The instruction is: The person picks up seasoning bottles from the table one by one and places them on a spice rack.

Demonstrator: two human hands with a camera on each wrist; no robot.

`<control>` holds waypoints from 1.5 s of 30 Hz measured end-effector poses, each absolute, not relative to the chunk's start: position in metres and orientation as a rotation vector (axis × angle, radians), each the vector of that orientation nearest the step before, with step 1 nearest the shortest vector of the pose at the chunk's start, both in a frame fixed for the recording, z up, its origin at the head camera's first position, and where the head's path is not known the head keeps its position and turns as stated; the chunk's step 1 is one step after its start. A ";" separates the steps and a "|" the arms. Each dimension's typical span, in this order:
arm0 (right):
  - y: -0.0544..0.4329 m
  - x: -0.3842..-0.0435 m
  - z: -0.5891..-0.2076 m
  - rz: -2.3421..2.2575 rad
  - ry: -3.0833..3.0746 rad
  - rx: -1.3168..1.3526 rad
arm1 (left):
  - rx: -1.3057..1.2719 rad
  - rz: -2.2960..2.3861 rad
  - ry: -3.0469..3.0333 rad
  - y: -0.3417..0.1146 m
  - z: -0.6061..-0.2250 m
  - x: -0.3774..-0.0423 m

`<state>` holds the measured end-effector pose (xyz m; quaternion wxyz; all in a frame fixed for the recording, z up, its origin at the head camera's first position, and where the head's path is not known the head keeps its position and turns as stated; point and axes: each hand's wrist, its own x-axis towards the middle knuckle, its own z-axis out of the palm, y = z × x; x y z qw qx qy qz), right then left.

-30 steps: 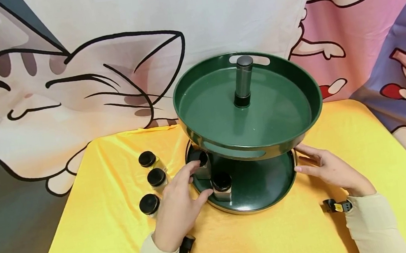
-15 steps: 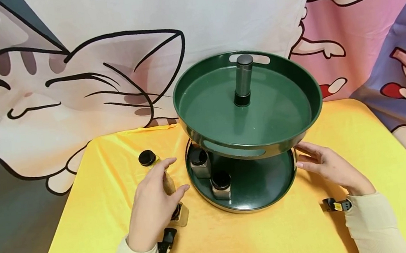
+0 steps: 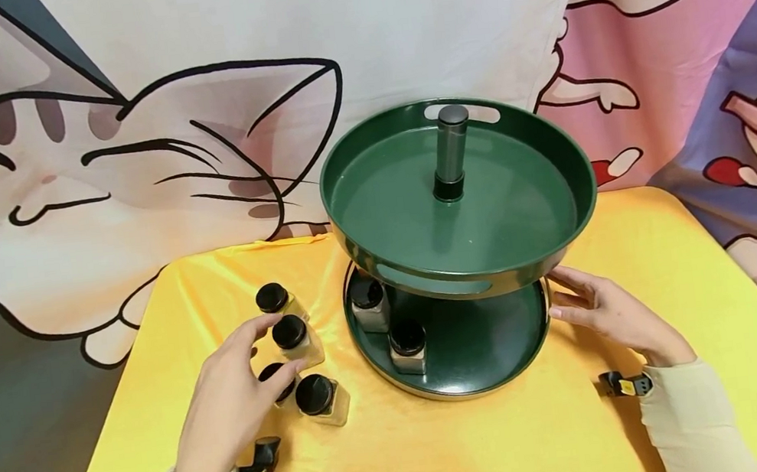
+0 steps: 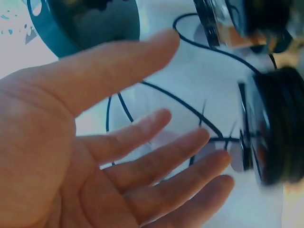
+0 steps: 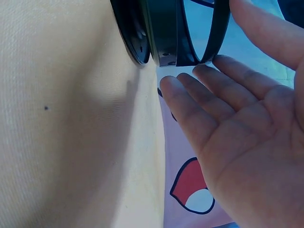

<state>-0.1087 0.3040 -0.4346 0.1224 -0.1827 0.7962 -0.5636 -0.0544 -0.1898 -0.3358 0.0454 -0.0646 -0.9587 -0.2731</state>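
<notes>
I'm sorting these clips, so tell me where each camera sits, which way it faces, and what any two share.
Head: above, looking forward and down at the two-tier green tray, jars, both hands and sleeves.
Left wrist: looks along the open left hand at a black-lidded jar.
Right wrist: looks along the open right hand at the tray's edge.
Shared: the tray shows in all three views.

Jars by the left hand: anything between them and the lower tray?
Nothing visible. The jars stand on the cloth left of the lower tray, the left hand over them. Two jars inside fill the tray's left edge; the front stays free.
</notes>
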 end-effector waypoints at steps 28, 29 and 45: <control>0.296 -0.110 -0.435 -1.608 2.286 -0.491 | -0.332 -1.134 -3.024 -0.243 -0.391 -0.046; 0.296 -0.110 -0.436 -1.607 2.282 -0.493 | -0.339 -1.143 -3.026 -0.243 -0.393 -0.046; 0.293 -0.110 -0.436 -1.600 2.294 -0.516 | -0.323 -1.203 -2.922 -0.242 -0.422 -0.042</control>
